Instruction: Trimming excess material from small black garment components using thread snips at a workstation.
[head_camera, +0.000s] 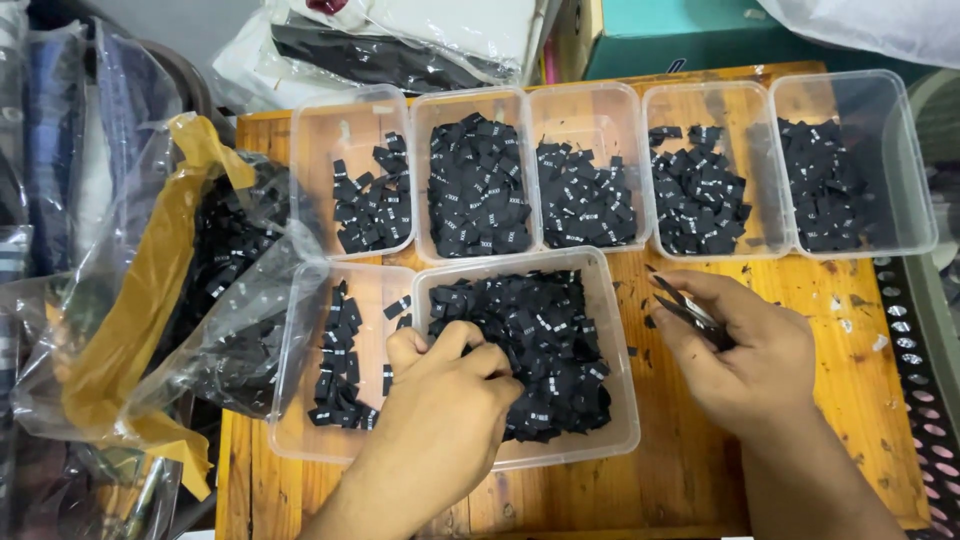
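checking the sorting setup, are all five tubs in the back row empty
No, each of the five clear tubs in the back row holds a heap of small black labels.

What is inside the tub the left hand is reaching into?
The tub holds a heap of small black fabric labels with white marks. The left hand covers the near-left part, and the heap hides the tub's bottom.
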